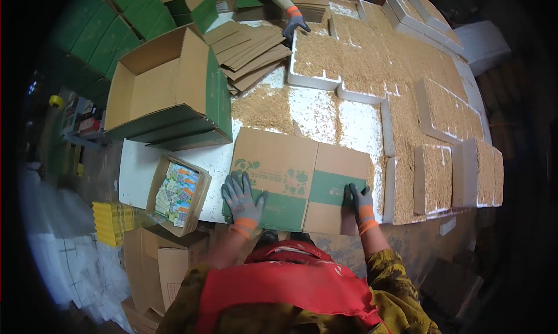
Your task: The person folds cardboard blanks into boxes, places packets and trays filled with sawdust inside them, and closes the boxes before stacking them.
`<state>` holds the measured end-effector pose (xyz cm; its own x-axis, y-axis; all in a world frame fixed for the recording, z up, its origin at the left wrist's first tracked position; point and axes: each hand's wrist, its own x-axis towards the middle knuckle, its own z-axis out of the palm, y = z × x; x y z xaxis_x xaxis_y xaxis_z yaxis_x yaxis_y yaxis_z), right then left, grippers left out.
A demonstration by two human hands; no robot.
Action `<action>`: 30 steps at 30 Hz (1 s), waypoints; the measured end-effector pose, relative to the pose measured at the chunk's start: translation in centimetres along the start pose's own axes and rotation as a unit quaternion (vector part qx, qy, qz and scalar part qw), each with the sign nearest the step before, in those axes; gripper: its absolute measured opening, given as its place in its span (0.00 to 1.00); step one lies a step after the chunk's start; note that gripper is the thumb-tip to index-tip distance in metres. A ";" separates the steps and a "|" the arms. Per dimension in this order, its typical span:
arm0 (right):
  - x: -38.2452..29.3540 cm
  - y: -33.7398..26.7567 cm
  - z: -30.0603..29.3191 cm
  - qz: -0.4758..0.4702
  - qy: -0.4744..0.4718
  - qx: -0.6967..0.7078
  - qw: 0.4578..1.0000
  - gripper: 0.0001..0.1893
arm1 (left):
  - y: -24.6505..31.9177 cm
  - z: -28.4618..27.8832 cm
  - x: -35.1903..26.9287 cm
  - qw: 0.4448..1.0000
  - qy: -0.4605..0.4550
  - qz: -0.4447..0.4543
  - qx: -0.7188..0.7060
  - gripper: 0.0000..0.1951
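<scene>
A flattened green and brown cardboard box (279, 159) lies on the white table right in front of me. My left hand (244, 201), in a grey glove with an orange cuff, rests palm down with spread fingers on its left part. At its right part is my right hand (361, 203), gloved the same way, its fingers lying over the green band. An assembled box with its top open (174, 85) stands farther back on the left. Between it and me, a small carton (201, 199) holds printed cards.
White foam trays (314, 81) filled with brown granular material cover the right side. Flat cardboard pieces (248, 46) lie at the back, near a co-worker's gloved hand (296, 24). Green boxes (87, 37) are stacked far left. Yellow egg trays (111, 223) and an open carton (148, 264) are at lower left.
</scene>
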<state>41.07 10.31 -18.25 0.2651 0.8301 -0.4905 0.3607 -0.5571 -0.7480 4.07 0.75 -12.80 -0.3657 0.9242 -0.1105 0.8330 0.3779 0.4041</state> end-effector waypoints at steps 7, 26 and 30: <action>-4.6 -7.4 -3.4 -0.177 -0.034 0.243 0.953 0.27 | 0.5 0.2 -0.9 0.991 0.016 -0.012 0.134 0.44; -19.4 -21.8 -8.6 -0.622 0.079 -0.314 0.713 0.44 | 9.6 -23.8 1.1 0.915 -0.354 0.186 -0.048 0.25; -18.3 -18.9 -7.7 -0.651 0.038 -0.407 0.640 0.44 | 7.9 -23.4 2.1 0.895 -0.413 0.151 -0.072 0.33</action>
<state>36.29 5.53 8.27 -0.7019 0.6159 0.3578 0.6579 0.7531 -0.0057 0.13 4.32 11.42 0.3486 0.7320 -0.5854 0.7584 0.1467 0.6350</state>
